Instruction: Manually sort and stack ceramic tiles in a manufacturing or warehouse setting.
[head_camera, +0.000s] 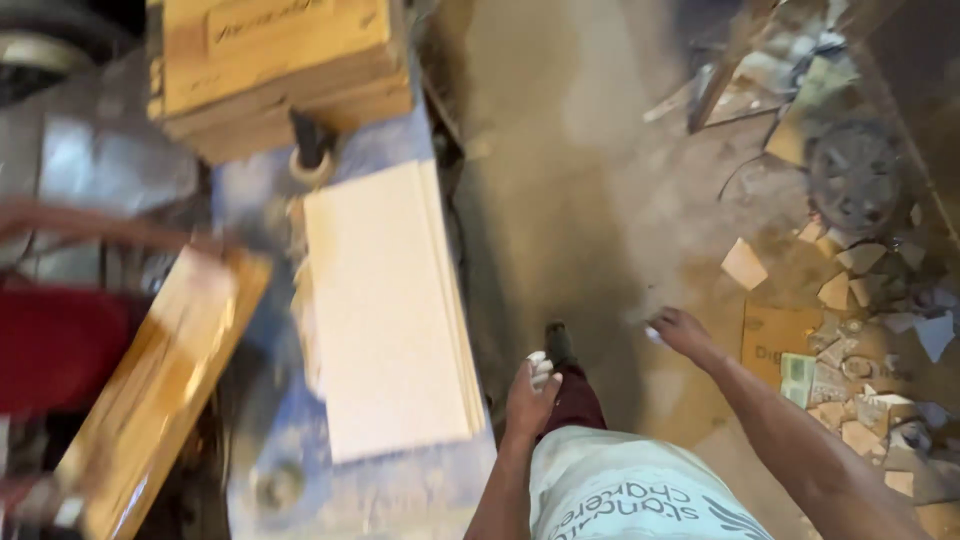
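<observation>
Here, head view: left hand hangs beside the leg, fingers curled loosely w/ whitish tape or dust on the tips, holding nothing, just beside the stack of pale tiles lying flat on the blue cutting bench; right hand swings out over the dusty floor, fingers loosely apart, empty. Likely risks: broken tile pieces to the right could cut or trip a foot, & the tile stack sits near the bench edge, so a bump might slide it off.
</observation>
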